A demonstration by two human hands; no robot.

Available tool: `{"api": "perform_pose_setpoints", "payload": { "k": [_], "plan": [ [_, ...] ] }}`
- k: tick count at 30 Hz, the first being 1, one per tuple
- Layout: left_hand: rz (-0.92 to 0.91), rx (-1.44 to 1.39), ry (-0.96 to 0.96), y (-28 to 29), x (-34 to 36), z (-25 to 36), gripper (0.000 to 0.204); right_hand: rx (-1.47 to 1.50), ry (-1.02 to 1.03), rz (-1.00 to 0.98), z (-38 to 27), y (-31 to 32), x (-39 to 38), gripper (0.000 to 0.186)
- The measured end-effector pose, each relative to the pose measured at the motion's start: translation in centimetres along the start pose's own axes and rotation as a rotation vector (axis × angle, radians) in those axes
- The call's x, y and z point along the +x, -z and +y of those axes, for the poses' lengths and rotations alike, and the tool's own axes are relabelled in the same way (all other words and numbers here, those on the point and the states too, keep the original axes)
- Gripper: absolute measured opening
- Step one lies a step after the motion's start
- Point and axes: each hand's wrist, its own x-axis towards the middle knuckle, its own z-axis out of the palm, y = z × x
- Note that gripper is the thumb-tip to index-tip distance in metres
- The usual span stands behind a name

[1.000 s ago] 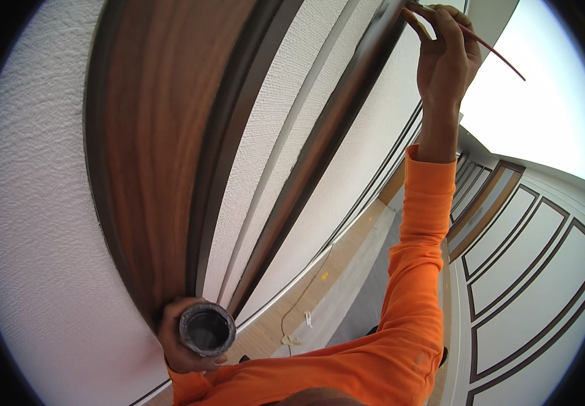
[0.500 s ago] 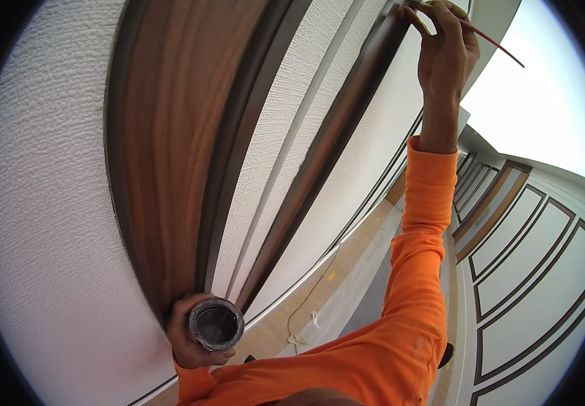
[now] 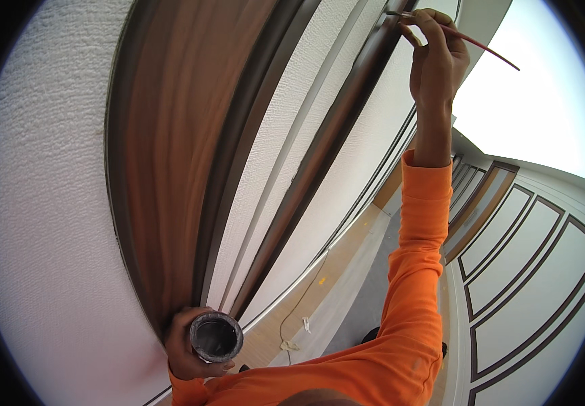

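High up at the wall, my right hand (image 3: 434,57) pinches a thin paintbrush (image 3: 482,46) with a red handle. Its dark bristle tip lies at the upper part of a dark brown moulding strip (image 3: 326,145); whether it touches cannot be told. Low down at the left, my left hand (image 3: 185,345) is wrapped round a small round pot (image 3: 216,336) with dark, paint-like stuff inside and smears on its rim. Beside that hand ends a wide wood-grain panel (image 3: 170,149) with dark edging. White textured wall covering (image 3: 42,203) borders the panel.
A thin cable (image 3: 292,311) runs along the floor by the wall, with scraps (image 3: 289,345) near it. Pale sheeting (image 3: 336,298) covers part of the wooden floor. Across the room stands a white wall (image 3: 543,284) with dark frames. A bright ceiling light (image 3: 536,88) glares above.
My right hand has come slightly down and left along the moulding with the paintbrush, so its bristle tip now shows. My left hand and the pot have shifted slightly lower in view.
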Motion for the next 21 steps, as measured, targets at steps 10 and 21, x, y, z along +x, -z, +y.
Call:
{"api": "perform_pose_setpoints", "payload": {
  "k": [10,21],
  "plan": [
    [-0.035,-0.007,-0.029,0.4,0.5,-0.7,0.101,0.047,0.019,0.022,-0.3,-1.6,-0.3,0.005],
    [-0.032,0.045,-0.104,0.7,1.2,-2.0,0.099,-0.034,0.011,0.082,0.7,-1.4,0.1,0.007]
  ]
}}
